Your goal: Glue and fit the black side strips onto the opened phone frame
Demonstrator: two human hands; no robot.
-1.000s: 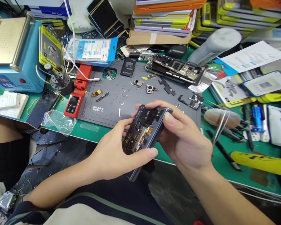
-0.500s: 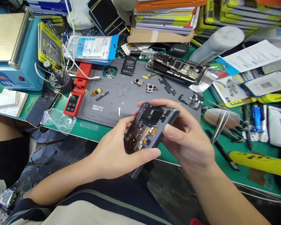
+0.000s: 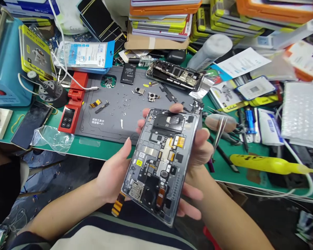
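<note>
A phone screen assembly (image 3: pixel 156 166), its inner side facing up, tilts above the bench's front edge. It shows flex cables, black pads and a small yellow sticker. An orange ribbon cable (image 3: pixel 118 205) hangs from its lower left corner. My left hand (image 3: pixel 114 170) supports it along the left, thumb raised off the surface, fingertips showing past the far left edge. Beneath and along the right side, my right hand (image 3: pixel 202 152) grips it, with fingers sticking out below the right edge. Much of both hands is hidden under the assembly.
On the grey mat (image 3: pixel 112 125) lie a battery (image 3: pixel 128 73), a camera module (image 3: pixel 153 97), screws and an opened phone body (image 3: pixel 174 76). A red device (image 3: pixel 69 118) stands left. Tweezers (image 3: pixel 220 132) and a yellow bottle (image 3: pixel 263 163) lie right. Stacked boxes (image 3: pixel 159 26) line the back.
The screen assembly has turned from a steep tilt to face me more fully, and the ribbon cable now shows. My left thumb has moved off its face. The view has shifted right.
</note>
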